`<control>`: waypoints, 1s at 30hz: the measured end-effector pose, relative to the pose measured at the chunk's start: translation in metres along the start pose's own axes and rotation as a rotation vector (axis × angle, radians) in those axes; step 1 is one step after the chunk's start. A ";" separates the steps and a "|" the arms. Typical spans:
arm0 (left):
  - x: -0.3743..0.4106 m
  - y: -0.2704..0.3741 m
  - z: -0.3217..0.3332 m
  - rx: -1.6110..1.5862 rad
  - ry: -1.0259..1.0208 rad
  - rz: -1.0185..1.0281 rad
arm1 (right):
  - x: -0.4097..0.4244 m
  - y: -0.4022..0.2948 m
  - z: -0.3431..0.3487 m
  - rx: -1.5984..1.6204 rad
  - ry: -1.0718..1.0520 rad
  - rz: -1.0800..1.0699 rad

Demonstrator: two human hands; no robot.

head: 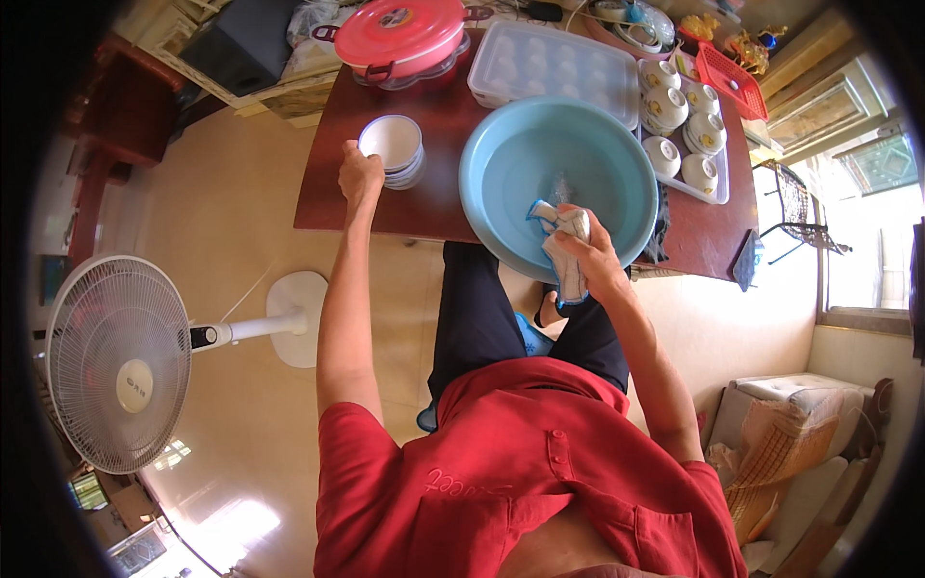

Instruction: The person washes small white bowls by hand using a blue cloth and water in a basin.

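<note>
My left hand [361, 172] grips the rim of the top bowl in a stack of white bowls [392, 144] on the dark red table [332, 195]. In my right hand [596, 253] is a bunched white cloth with blue edging [567, 264], held over the near rim of a large light-blue plastic basin [470, 180]. The basin holds water with some bubbles near the cloth. Right of the basin, white bowls with yellow prints [665, 108] stand upside down, partly stacked, in a clear plastic tray [690, 189].
Behind the basin lies a lidded translucent container [556, 61]; a pink lidded container [397, 36] stands back left. A red basket [733, 83] is at the back right. Dark cloth [657, 231] lies by the basin. A standing fan [119, 365] is on the left.
</note>
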State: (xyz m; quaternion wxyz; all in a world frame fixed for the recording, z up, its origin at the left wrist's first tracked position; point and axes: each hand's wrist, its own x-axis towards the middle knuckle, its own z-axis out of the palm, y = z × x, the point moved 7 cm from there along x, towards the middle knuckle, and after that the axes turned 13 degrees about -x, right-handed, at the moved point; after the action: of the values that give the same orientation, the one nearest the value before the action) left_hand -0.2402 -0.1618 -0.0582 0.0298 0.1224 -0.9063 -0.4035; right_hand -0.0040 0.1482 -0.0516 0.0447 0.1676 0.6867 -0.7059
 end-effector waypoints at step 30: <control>-0.228 0.110 0.100 -0.911 -1.037 -0.443 | 0.016 -0.100 -0.018 -0.602 0.060 -0.535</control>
State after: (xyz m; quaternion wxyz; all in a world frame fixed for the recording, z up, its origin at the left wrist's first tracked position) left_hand -0.0561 0.0377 -0.0346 -0.4381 0.0715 -0.5000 -0.7436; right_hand -0.0453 0.1741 0.0388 -0.1137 -0.0172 0.8832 -0.4546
